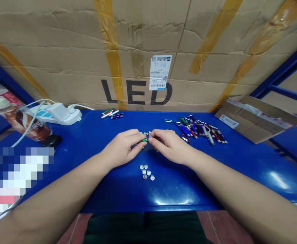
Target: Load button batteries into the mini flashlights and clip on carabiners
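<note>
"So, where's the green penlight (143, 140)?"

"Twelve o'clock, pinched between the curled left hand (120, 147) and right hand (171, 146) for steadiness; slotted metal discs (145, 172) lie at its six o'clock, within reach."

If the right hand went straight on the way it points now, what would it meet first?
The right hand would meet the small green metal tube first; its fingertips look already at it, though depth is unclear. The left hand lies just beyond.
</note>
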Available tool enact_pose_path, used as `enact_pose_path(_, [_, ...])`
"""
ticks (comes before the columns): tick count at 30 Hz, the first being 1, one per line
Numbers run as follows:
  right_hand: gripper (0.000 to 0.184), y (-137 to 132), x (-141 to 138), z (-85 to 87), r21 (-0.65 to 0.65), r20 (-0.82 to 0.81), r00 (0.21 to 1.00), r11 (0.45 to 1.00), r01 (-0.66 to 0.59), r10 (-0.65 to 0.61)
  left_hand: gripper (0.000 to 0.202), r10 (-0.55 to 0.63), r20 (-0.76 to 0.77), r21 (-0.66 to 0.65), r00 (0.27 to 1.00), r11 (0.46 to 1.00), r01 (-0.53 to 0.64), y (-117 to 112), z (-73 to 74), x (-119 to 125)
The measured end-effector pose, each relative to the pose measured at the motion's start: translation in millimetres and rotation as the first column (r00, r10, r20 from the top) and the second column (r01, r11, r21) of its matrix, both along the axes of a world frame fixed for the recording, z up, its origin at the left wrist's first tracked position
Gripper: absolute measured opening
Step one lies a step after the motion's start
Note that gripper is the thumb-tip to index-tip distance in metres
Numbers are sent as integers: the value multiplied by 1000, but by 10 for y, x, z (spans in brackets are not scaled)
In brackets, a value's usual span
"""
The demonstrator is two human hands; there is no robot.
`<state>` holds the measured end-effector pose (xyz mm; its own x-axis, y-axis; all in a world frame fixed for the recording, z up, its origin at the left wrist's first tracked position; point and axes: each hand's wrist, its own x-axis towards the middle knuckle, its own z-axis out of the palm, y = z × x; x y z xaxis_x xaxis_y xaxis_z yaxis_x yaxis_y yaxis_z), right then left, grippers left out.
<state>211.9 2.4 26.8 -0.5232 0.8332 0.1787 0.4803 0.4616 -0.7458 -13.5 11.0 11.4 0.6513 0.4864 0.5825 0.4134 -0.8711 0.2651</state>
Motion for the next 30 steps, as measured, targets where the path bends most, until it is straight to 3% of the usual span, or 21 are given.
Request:
enact_pose_path(2, [19, 6, 39, 14, 172, 75, 995, 982, -76, 64, 17, -2, 13, -8, 1000, 1000, 2, 3, -3, 0])
enact_pose_path(5, [22, 19, 46, -2, 263, 103, 989, 956, -129, 106, 16, -19, 9, -4, 1000, 1000, 19, 5, -7, -6])
enact_pose_path(7, [26, 21, 17, -31, 156, 32, 995, 983, -100, 96, 17, -26, -3, 7, 1000, 1000, 26, 4, -8, -12])
enact_pose_path(9, [29, 18, -25, -62, -128, -123, 990, 989, -77, 61, 18, -32, -17, 27, 999, 999, 33, -1, -7, -18])
enact_pose_path(10, [30, 16, -47, -74, -304, -220, 975, 948, -89, 21, 18, -37, -25, 42, 999, 998, 38, -3, -6, -22])
enact_pose_path(12, [31, 14, -86, -86, -604, -393, 914, 778, -175, -100, 19, -49, -38, 82, 998, 995, 52, -8, -1, -28])
enact_pose_path(14, [30, 15, -114, -84, -756, -479, 852, 593, -278, -212, 20, -51, -49, 123, 997, 991, 57, -10, 3, -31])
enact_pose_path(15, [29, 15, -123, -79, -787, -489, 837, 538, -301, -247, 20, -49, -52, 135, 997, 989, 55, -11, 4, -30])
enact_pose_path(16, [29, 15, -127, -73, -798, -480, 840, 523, -298, -254, 20, -45, -54, 138, 998, 989, 52, -11, 5, -27])
enact_pose_path(17, [28, 14, -125, -65, -788, -451, 862, 557, -263, -231, 20, -40, -56, 130, 998, 990, 47, -11, 6, -22])
enact_pose_path(19, [29, 9, -104, -47, -644, -328, 935, 756, -115, -137, 19, -27, -52, 94, 998, 995, 32, -12, 5, -7])
enact_pose_path(21, [28, 2, -61, -26, -294, -138, 990, 956, -6, -37, 19, -10, -37, 47, 999, 999, 12, -14, 2, 6])
enact_pose_path(22, [26, 0, -36, -17, -98, -49, 999, 995, -7, 2, 18, -3, -27, 28, 1000, 1000, 4, -14, -1, 11])
enact_pose_path(23, [24, -1, -11, -10, 66, 20, 999, 997, -32, 31, 18, 2, -16, 11, 1000, 1000, -2, -14, -4, 13])
enact_pose_path(25, [22, 3, 28, -7, 248, 96, 992, 964, -101, 79, 17, 3, 5, -7, 1000, 1000, -3, -11, -12, 11])
enact_pose_path(30, [24, 24, 57, -32, 320, 143, 983, 935, -152, 110, 15, -21, 22, -33, 1000, 999, 21, -7, -11, 1])
